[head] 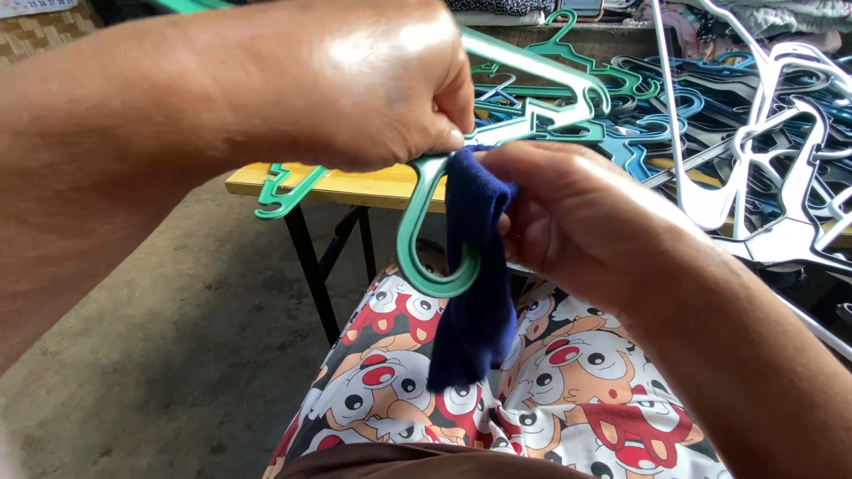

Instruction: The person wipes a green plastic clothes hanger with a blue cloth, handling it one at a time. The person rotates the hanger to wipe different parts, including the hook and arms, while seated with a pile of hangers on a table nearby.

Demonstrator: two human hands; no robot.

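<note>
The green plastic clothes hanger [426, 232] is held above the person's lap, turned so its hook hangs downward, just off the front edge of the yellow wooden table [355, 186]; a dark blue knitted cloth [475, 293] is draped through the curve of the hook and hangs down over the patterned red, white and black fabric [568, 390] on the lap. The left hand [373, 89] is closed tight around the hanger where the neck meets the shoulders; the right hand [568, 213] has its fingers pinched together on the upper end of the blue cloth, right beside the hook. To wipe or thread well here, it seems best to keep the left grip firm so the hanger does not twist, and to draw the cloth along the hook with the right hand in short pulls, keeping it flat against the plastic; a loose cloth could slip off the open end of the hook. A second green hanger end [284, 191] pokes out past the table's front left corner. Across the table top towards its far and right edges lies a tangled heap of plastic hangers [710, 115], green, blue and white. No package or sign can be made out clearly; a pale sheet [35, 7] shows at the top left corner of the view, too cropped to tell what it is.
</note>
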